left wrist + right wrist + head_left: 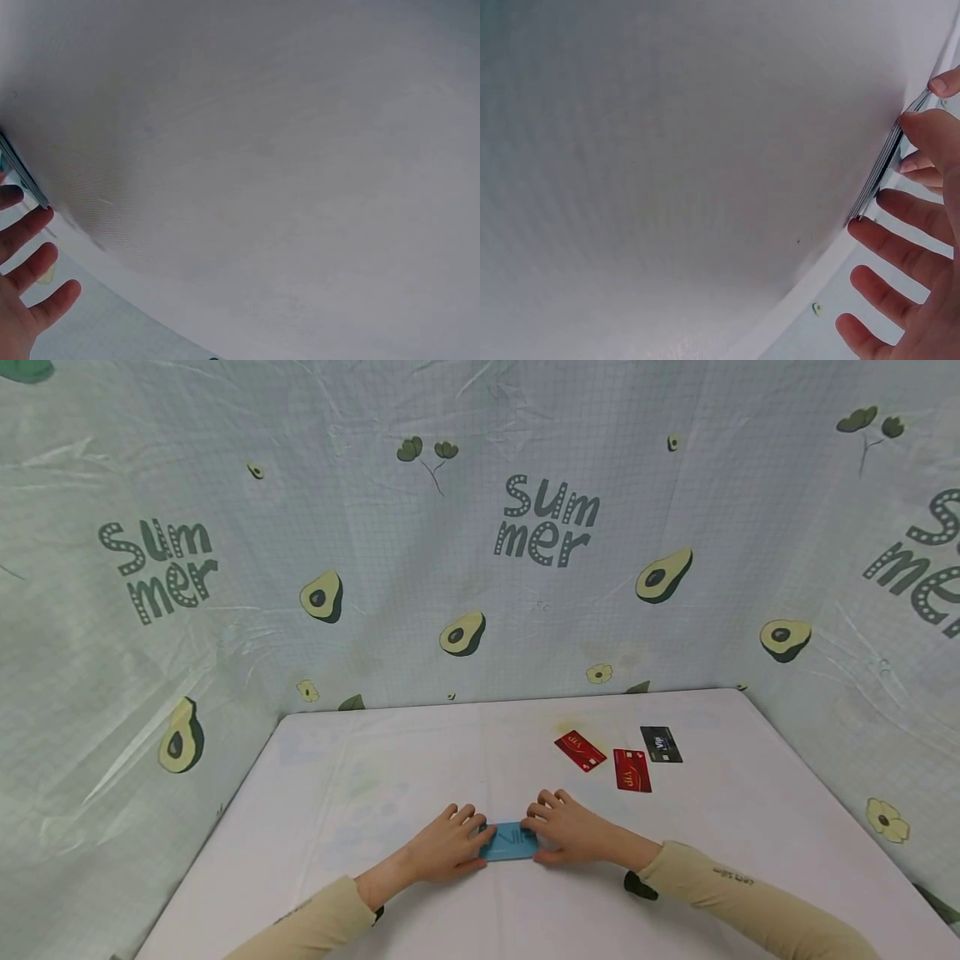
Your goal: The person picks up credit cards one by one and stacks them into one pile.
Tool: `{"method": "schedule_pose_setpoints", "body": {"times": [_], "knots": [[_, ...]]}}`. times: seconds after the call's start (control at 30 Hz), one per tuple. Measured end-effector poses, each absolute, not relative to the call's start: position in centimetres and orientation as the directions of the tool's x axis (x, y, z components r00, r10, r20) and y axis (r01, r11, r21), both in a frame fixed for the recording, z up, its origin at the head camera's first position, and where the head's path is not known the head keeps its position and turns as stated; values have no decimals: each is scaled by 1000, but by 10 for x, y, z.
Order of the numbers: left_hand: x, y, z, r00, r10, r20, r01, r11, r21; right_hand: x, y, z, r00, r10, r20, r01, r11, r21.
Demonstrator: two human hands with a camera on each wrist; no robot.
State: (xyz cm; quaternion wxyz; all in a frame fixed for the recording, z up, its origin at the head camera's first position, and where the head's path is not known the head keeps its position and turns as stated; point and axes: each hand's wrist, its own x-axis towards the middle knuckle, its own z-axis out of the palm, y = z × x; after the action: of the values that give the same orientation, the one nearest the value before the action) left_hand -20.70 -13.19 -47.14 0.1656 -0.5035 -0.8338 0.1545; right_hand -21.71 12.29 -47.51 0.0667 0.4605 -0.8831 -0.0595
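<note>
A blue card (512, 842) with dark lettering lies between the two hands near the middle of the white table. In the right wrist view it tops a short stack of cards (877, 172), whose layered edges show. My left hand (447, 845) grips the stack's left end, thumb at the near corner and index finger at the far one. At the right end my right hand (573, 831) holds it likewise, with the other fingers spread loosely. The left wrist view catches only the stack's thin edge (26, 180) beside the fingertips.
Beyond the right hand lie a red VIP card (581, 751), a second red VIP card (632, 771) and a black VIP card (662, 744), apart from each other. A patterned curtain (375, 568) walls the table's back and sides.
</note>
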Motion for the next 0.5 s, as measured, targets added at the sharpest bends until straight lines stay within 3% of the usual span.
{"method": "schedule_pose_setpoints", "body": {"times": [0.5], "knots": [[-208, -131, -472, -431, 892, 136, 788, 446, -424, -216, 123, -474, -579, -815, 41, -804, 578, 139]]}}
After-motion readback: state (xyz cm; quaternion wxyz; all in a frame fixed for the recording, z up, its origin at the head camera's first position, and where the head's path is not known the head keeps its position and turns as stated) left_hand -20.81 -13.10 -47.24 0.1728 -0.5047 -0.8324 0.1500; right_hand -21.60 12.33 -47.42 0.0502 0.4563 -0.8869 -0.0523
